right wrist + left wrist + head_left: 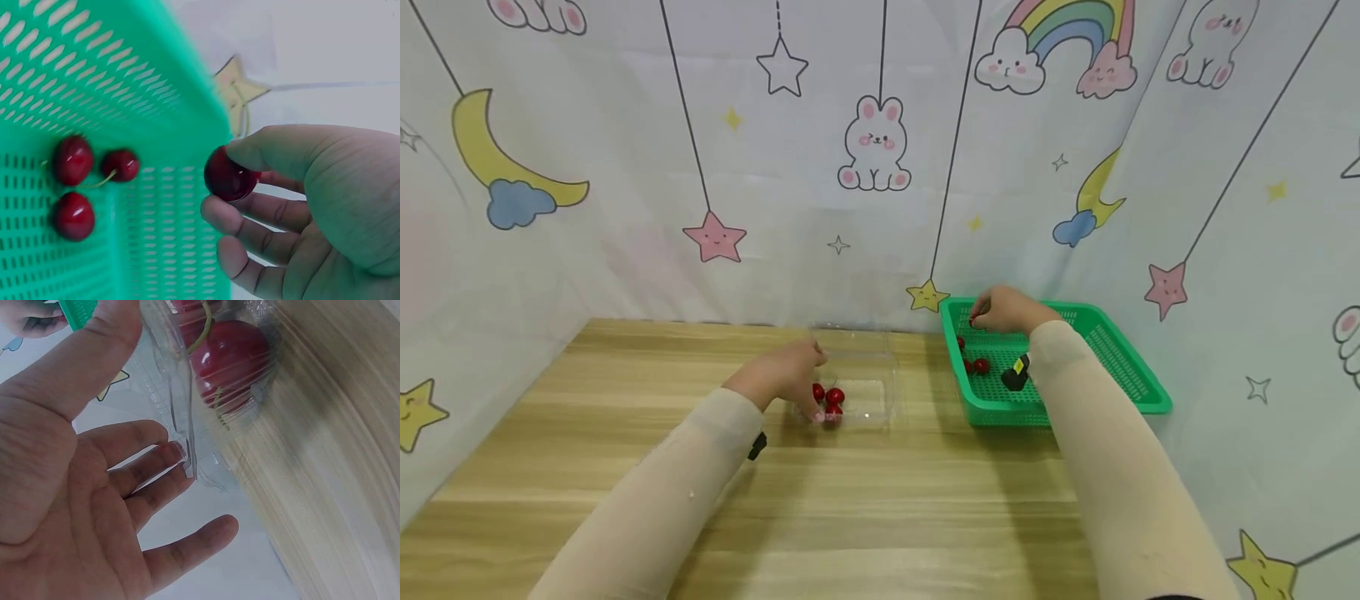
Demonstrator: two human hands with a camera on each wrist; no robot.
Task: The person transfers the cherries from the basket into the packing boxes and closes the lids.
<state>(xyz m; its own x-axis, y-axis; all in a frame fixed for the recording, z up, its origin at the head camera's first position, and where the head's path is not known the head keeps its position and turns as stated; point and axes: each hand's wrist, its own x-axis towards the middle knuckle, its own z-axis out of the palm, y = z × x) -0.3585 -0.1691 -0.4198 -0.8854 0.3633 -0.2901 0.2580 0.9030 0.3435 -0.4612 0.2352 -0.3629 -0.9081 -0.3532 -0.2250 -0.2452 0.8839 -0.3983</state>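
My right hand (1006,310) pinches a red cherry (230,174) between thumb and fingers, above the left side of the green plastic basket (1153,402). Its thin stem points upward in the right wrist view. Three more cherries (74,216) lie in the basket. On the left, my left hand (784,375) touches the left side of a clear plastic box (872,400), its thumb toward the front and its fingers, slightly bent, against the rim. Inside the box, red cherries (835,397) with stems sit at the left, partly hidden by that hand.
Both containers stand near the back of a wooden table (880,517), with the basket right of the box. A printed curtain (625,250) hangs behind the table and along its sides. A black wrist device (1017,373) shows under my right sleeve.
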